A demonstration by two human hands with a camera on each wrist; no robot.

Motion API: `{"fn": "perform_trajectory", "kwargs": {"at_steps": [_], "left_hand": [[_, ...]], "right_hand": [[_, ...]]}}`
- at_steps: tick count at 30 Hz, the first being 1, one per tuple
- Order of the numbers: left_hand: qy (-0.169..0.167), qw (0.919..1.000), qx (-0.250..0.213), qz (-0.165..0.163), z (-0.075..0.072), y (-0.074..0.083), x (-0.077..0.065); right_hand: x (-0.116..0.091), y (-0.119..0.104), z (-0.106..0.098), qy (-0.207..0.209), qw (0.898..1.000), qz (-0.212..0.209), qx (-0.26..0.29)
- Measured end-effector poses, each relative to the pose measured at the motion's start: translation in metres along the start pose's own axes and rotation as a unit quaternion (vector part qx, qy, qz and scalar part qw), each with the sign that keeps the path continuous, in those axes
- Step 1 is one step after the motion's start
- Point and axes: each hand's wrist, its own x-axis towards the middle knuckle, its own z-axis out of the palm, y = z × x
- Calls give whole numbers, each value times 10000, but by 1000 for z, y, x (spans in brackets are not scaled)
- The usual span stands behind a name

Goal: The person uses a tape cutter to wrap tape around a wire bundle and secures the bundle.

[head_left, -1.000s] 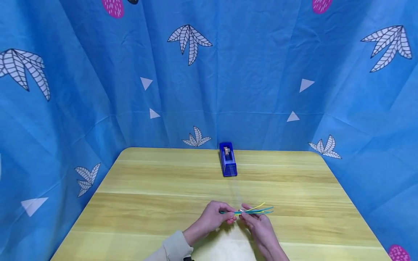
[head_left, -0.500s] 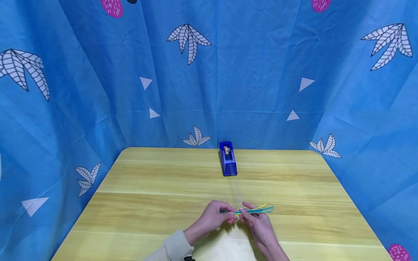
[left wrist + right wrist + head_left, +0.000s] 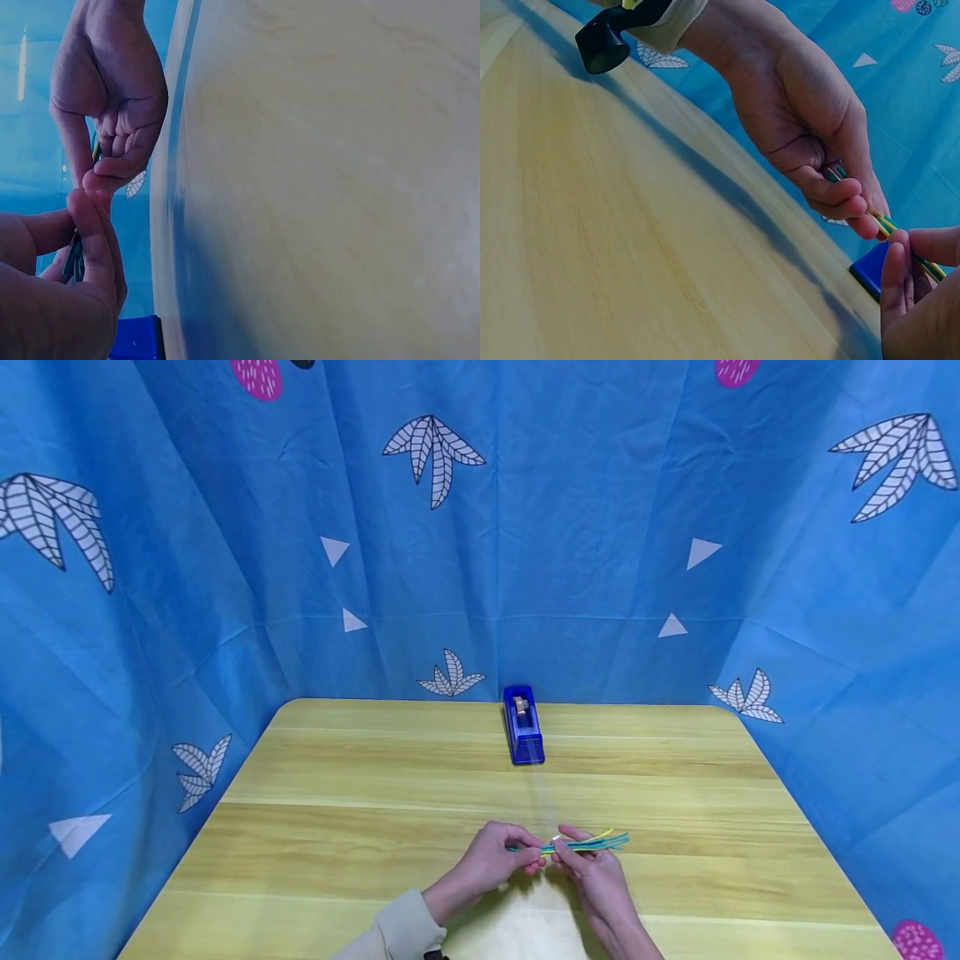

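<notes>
A thin bundle of green and yellow wires (image 3: 603, 842) is held level above the table, its loose ends fanning out to the right. My left hand (image 3: 497, 858) pinches the bundle's left part between thumb and fingers. Close beside it, my right hand (image 3: 597, 883) grips the middle of the bundle. A clear strip of tape (image 3: 543, 793) runs from the blue tape dispenser (image 3: 524, 727) down to the right fingertips. In the right wrist view a short stretch of the wires (image 3: 886, 223) shows between the two hands; the rest is partly hidden by fingers.
The wood-grain table (image 3: 360, 777) extends around the hands, with the dispenser near its far edge. A blue patterned curtain (image 3: 585, 527) hangs behind and along both sides. A black wrist device (image 3: 604, 45) sits at the left cuff.
The wires have turned slightly and their right ends sit closer together. Both hands have stayed almost in place, and the tape still stretches to the dispenser.
</notes>
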Motion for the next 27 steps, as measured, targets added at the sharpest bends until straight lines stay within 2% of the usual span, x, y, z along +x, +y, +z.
{"fn": "perform_trajectory", "kwargs": {"at_steps": [12, 21, 27], "left_hand": [[-151, 9988, -465, -24, -1, -2, 1], [-101, 9958, -891, -167, -3, -2, -1], [-112, 9948, -1001, -115, -3, -3, -1]], "right_hand": [[1, 0, -2, 25, 9999, 89, -119], [2, -1, -4, 29, 9999, 43, -151], [3, 0, -4, 22, 9999, 63, -124]]}}
